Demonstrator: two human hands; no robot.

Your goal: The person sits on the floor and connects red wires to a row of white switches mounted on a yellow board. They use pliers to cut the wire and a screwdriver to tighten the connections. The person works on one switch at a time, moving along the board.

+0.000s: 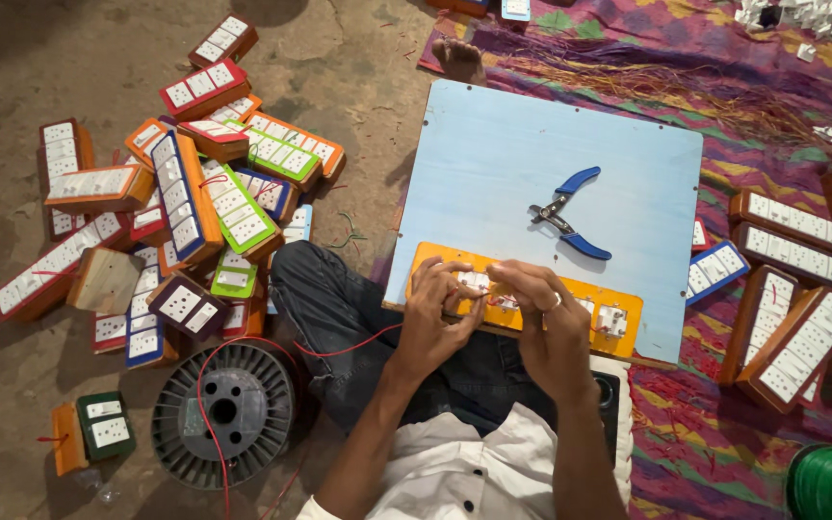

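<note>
Sitting on the floor, the person works at an orange switch plate that lies along the near edge of a light blue board across the lap. Nearest the body from the plate, a red wire runs from the left hand down to a grey spool on the floor. Both wrists bend down over the plate, forearms angled in from the body. Left fingers curl and press on the plate's left part; the right hand pinches a small white part at the plate between thumb and forefinger. The plate looks light, stiff and thin, best held by its long edges, since the small white fittings seem delicate. Beyond the plate, blue-handled pliers rest on the board.
</note>
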